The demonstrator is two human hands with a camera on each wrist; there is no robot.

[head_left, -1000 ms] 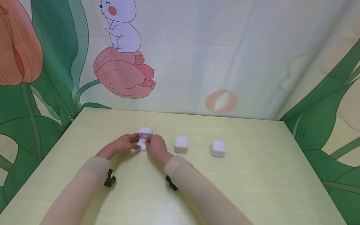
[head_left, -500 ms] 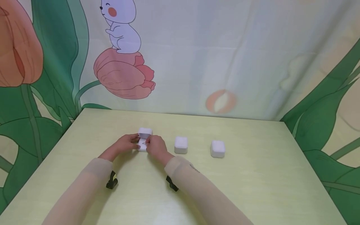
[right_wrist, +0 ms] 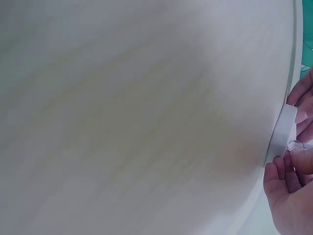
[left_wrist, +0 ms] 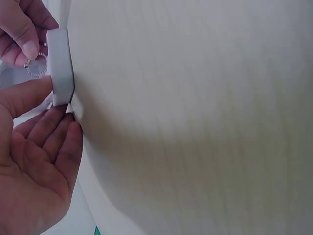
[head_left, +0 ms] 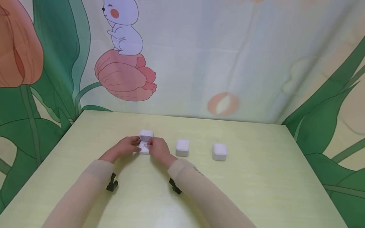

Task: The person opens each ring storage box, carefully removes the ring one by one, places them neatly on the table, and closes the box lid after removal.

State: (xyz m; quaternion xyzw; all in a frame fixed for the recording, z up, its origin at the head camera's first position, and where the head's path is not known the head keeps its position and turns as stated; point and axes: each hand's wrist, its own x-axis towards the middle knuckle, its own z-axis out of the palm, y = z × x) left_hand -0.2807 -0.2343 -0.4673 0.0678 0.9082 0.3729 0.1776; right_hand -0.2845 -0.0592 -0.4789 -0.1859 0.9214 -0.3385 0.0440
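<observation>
A small white ring box (head_left: 146,135) stands on the table with its lid raised. My left hand (head_left: 125,146) grips the box from its left side; in the left wrist view the thumb lies on the front of its base and other fingers are below and behind. My right hand (head_left: 159,150) pinches a thin silver ring (left_wrist: 36,76) between thumb and forefinger, right at the box's opening. Beaded stones line the ring's band. Whether the ring's lower edge sits in the cushion slot is hidden by the box's front wall.
Two closed white ring boxes stand to the right: a nearer one (head_left: 182,148) beside my right hand and a farther one (head_left: 219,151). The pale yellow table (head_left: 256,177) ends at a printed curtain (head_left: 182,63) behind. Black wrist straps hang below both sleeves.
Both hands stay at the opened ring box, the right still pinching the ring. My left forearm has shifted very slightly to the right, and the head view has moved a little.
</observation>
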